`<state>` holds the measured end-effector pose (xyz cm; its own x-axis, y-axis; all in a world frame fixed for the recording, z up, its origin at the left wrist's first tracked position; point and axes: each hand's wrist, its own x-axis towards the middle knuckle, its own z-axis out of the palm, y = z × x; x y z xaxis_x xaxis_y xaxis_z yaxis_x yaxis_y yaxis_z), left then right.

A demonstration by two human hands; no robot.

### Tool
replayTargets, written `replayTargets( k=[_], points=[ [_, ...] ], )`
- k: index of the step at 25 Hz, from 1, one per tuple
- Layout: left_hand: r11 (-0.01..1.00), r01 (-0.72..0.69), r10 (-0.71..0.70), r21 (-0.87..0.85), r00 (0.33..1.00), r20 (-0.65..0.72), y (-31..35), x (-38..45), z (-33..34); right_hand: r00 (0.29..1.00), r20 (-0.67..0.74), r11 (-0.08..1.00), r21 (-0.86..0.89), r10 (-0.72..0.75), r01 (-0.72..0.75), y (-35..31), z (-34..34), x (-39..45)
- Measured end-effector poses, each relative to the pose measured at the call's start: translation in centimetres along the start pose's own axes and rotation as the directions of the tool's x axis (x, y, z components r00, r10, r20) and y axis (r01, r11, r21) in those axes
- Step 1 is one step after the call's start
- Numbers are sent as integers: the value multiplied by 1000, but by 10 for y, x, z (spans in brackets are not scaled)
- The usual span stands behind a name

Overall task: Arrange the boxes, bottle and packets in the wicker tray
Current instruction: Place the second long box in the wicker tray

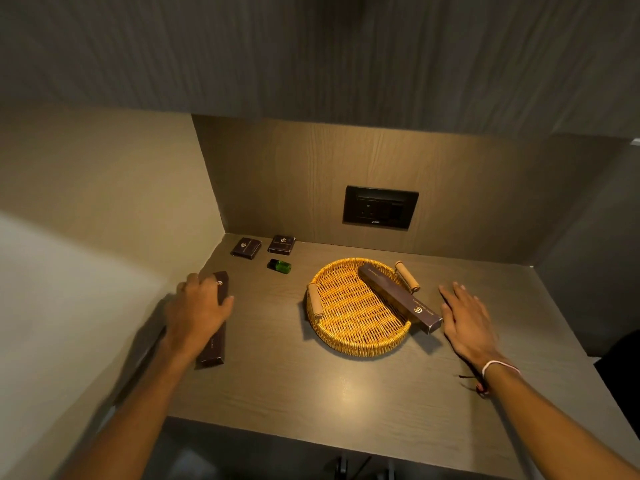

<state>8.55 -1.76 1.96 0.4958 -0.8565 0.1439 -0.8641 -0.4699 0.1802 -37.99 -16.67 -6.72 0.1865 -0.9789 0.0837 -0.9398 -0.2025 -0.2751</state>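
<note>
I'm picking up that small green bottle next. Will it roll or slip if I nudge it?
The green bottle lies on its side on the smooth counter, so it will probably roll. Its glossy surface looks slippery. It looks small, so likely light.

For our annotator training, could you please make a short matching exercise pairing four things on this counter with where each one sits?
Things:
1. long dark box
2. second long dark box
3. green bottle
4. wall socket

Places:
A. lying on the counter, left of the wicker tray
B. under the left hand
C. on the back panel
D. resting across the tray's right rim

Pairs: 1-D, 2-B, 3-A, 4-C
</note>
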Motion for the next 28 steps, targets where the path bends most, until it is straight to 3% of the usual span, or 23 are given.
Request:
replayTargets(
  k=[3, 6, 9, 12, 14, 16, 20, 25, 28],
  points=[
    [978, 204, -208, 41, 957, 201, -10, -1, -4, 1000, -14, 1000, 17, -2, 2, -1, -2, 0],
    [981, 194, -183, -17, 949, 256, -5, -4, -5, 1000, -27, 1000, 19, 2, -1, -2, -3, 1],
    [997, 68, -78, 44, 958, 278, 11, 5, -25, 999, -31, 999, 31, 9, -8, -3, -3, -1],
    [965, -257, 262, -49, 951, 162, 46, 26, -57, 999, -46, 999, 32, 11, -10, -5, -5, -1],
    [824, -564, 567, -61, 818, 94, 83, 37, -69, 999, -46, 999, 34, 12, -11, -6, -6, -2],
    [679, -734, 727, 11, 673, 135, 121, 46, -68, 999, -42, 999, 38, 15, -14, -6, -7, -3],
    [535, -843, 766, 54, 511, 391, 169, 63, -51, 999, -37, 999, 47, 28, -26, -6, -8, -4],
    [495, -868, 780, -47, 420, 463, 189, 60, -35, 999, -32, 998, 45, 35, -33, -6, -7, -3],
    [468, -873, 770, -140, 325, 549, 198, 45, -28, 999, -41, 999, 41, 31, -29, -6, -7, -3]
  ],
)
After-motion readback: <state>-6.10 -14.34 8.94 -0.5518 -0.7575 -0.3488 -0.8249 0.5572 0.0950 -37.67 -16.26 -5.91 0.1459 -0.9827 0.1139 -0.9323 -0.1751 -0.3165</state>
